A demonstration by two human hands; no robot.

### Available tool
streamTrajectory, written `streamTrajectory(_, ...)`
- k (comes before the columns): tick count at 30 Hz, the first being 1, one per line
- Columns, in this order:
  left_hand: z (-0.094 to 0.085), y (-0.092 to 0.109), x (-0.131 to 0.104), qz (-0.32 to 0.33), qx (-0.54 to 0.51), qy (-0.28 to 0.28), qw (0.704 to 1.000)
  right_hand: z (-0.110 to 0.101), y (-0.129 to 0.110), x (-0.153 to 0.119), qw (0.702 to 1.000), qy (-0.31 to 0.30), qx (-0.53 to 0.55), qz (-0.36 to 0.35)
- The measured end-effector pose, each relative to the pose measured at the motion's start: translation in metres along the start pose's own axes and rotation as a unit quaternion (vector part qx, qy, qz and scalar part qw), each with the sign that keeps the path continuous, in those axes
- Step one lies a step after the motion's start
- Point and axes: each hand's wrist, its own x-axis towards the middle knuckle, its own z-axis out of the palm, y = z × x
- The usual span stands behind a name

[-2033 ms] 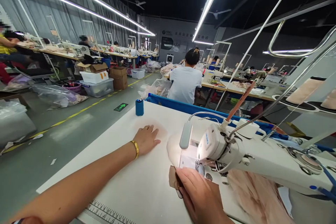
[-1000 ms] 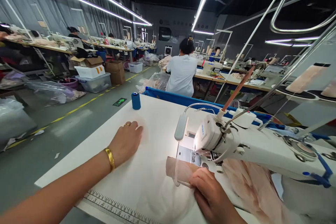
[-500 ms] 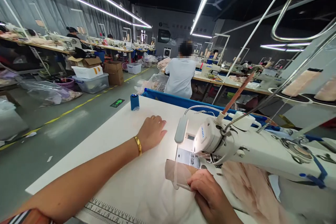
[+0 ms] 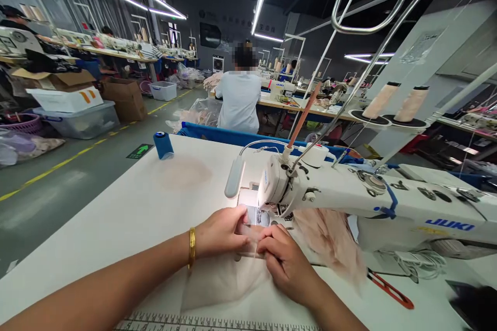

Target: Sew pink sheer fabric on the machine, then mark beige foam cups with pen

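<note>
Lower centre: the right hand [image 4: 285,261] pinches sheer fabric [image 4: 225,283]; the left hand [image 4: 218,231] touches it, grip unclear. Right of centre: sewing machine [image 4: 326,189].

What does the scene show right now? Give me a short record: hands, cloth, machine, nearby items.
Left hand: at the cloth; grip unclear
Right hand: grip closed on the cloth
Cloth: pale, sheer, lying on the table in front of the machine
Machine: white, marked JUKI; lamp lit
Under machine arm: pink fabric, bunched
Far left of table: blue spool, standing
Near edge: ruler
Right of hands: red tool
Beyond table: person, back turned
</note>
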Motion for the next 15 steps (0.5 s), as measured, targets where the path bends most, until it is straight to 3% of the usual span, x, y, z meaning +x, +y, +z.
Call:
streamTrajectory(6,0.014,-0.002,0.004,0.022,-0.054,0.002,0.998,0.004,-0.006,0.009,0.993,0.011,0.013,0.114)
streamTrajectory(10,0.015,-0.007,0.002,0.028,-0.093,0.014,0.995,0.007,-0.007,0.018,0.976,0.007,0.106,0.191)
streamTrajectory(15,0.019,-0.009,-0.002,0.000,-0.180,0.009,0.984,0.012,-0.008,0.018,0.977,0.055,0.116,0.170)
